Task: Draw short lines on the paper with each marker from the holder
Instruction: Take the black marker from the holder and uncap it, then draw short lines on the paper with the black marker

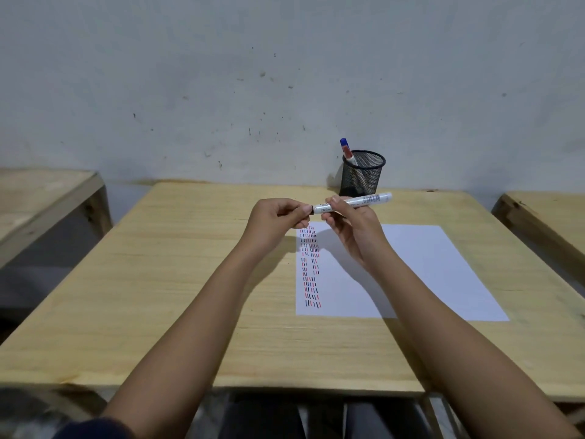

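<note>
Two bare forearms, left hand (278, 217) and right hand (351, 226) without rings, watch or bracelet in view, short trimmed fingernails, edge of a dark navy sleeve (95, 429) at the left upper arm, dark trousers (262, 416) over the knees

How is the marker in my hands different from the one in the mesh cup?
The held marker lies nearly level above the table, gripped by both hands; the marker in the holder stands tilted, untouched. The held one's cap end looks black; the other's cap is blue. Both have white barrels.
</note>
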`<action>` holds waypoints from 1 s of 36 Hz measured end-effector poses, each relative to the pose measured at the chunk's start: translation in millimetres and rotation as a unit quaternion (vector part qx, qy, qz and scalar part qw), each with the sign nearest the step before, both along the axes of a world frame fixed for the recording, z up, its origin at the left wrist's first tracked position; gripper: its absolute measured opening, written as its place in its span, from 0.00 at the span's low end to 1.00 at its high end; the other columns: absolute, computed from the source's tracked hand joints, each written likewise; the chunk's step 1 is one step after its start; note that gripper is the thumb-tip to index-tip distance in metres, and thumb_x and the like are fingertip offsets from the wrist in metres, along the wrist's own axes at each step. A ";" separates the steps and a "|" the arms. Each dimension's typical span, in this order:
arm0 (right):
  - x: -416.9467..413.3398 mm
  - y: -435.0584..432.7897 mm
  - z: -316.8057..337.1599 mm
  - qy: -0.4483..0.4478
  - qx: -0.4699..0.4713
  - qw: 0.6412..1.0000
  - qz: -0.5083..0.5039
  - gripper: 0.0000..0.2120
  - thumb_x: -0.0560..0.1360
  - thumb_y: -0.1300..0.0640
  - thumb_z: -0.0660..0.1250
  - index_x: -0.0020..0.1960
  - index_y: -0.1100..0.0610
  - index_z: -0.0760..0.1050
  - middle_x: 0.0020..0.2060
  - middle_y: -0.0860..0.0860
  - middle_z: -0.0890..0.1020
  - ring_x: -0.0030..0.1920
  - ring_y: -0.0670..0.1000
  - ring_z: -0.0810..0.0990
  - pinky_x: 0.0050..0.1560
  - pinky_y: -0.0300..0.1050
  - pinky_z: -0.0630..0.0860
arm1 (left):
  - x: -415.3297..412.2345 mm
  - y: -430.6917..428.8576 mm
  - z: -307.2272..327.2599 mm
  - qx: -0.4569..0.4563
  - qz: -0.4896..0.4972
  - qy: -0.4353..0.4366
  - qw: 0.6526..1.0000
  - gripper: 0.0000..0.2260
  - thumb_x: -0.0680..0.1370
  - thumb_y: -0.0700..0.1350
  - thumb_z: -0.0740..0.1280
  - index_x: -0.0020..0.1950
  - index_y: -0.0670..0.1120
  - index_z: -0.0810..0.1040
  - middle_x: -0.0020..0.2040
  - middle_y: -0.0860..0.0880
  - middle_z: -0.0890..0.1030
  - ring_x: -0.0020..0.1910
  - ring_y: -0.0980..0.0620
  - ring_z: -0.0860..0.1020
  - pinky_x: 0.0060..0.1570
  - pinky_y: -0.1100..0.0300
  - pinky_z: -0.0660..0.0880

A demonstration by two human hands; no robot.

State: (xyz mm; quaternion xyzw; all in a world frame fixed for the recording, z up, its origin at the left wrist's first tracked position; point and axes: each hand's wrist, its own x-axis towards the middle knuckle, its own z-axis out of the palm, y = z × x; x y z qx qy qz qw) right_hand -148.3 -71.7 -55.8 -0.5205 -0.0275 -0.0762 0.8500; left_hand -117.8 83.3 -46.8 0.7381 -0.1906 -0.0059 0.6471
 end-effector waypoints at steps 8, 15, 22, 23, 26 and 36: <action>2.4 -7.0 -2.3 -0.031 -0.027 0.999 0.026 0.04 0.75 0.65 0.63 0.44 0.61 0.75 0.31 0.49 0.82 0.33 0.44 0.79 0.39 0.31 0.77 | 0.9 1.2 1.1 0.011 -0.019 0.007 1.000 0.09 0.76 0.38 0.66 0.52 0.33 0.80 0.35 0.47 0.79 0.29 0.63 0.78 0.39 0.72 0.76; 2.9 -33.1 -2.7 -0.043 0.081 0.995 -0.044 0.07 0.76 0.68 0.59 0.45 0.61 0.75 0.32 0.50 0.82 0.33 0.45 0.80 0.39 0.32 0.77 | 14.6 26.5 -7.8 -0.020 0.027 0.056 0.998 0.08 0.76 0.40 0.68 0.47 0.36 0.81 0.33 0.49 0.80 0.29 0.62 0.77 0.39 0.71 0.76; 4.9 -43.6 -14.3 0.033 0.105 0.988 -0.112 0.04 0.76 0.64 0.64 0.44 0.60 0.76 0.29 0.47 0.82 0.33 0.44 0.81 0.38 0.31 0.78 | 23.0 28.8 -24.0 0.283 0.091 0.005 0.955 0.06 0.73 0.43 0.68 0.41 0.40 0.80 0.36 0.50 0.79 0.33 0.57 0.74 0.28 0.69 0.68; 5.4 -42.6 -16.1 0.044 0.105 0.986 -0.119 0.04 0.76 0.64 0.64 0.43 0.60 0.76 0.29 0.48 0.82 0.32 0.44 0.81 0.38 0.31 0.78 | 23.3 26.3 -25.9 0.318 0.091 0.001 0.944 0.06 0.73 0.42 0.68 0.42 0.39 0.80 0.40 0.48 0.79 0.35 0.55 0.75 0.30 0.66 0.69; 6.3 -40.3 -18.7 0.069 0.097 0.985 -0.128 0.04 0.75 0.64 0.65 0.42 0.61 0.77 0.30 0.49 0.80 0.31 0.45 0.80 0.36 0.31 0.78 | 24.8 19.4 -26.6 0.391 0.084 -0.010 0.917 0.07 0.72 0.42 0.67 0.46 0.39 0.79 0.47 0.45 0.78 0.41 0.48 0.76 0.34 0.60 0.68; 7.9 -36.1 -18.3 0.070 -0.085 0.986 -0.121 0.06 0.71 0.66 0.69 0.38 0.57 0.76 0.30 0.51 0.77 0.29 0.43 0.75 0.35 0.31 0.74 | 21.8 11.7 -33.4 0.403 0.083 -0.051 0.910 0.16 0.75 0.48 0.66 0.57 0.39 0.75 0.56 0.42 0.73 0.55 0.44 0.74 0.49 0.56 0.71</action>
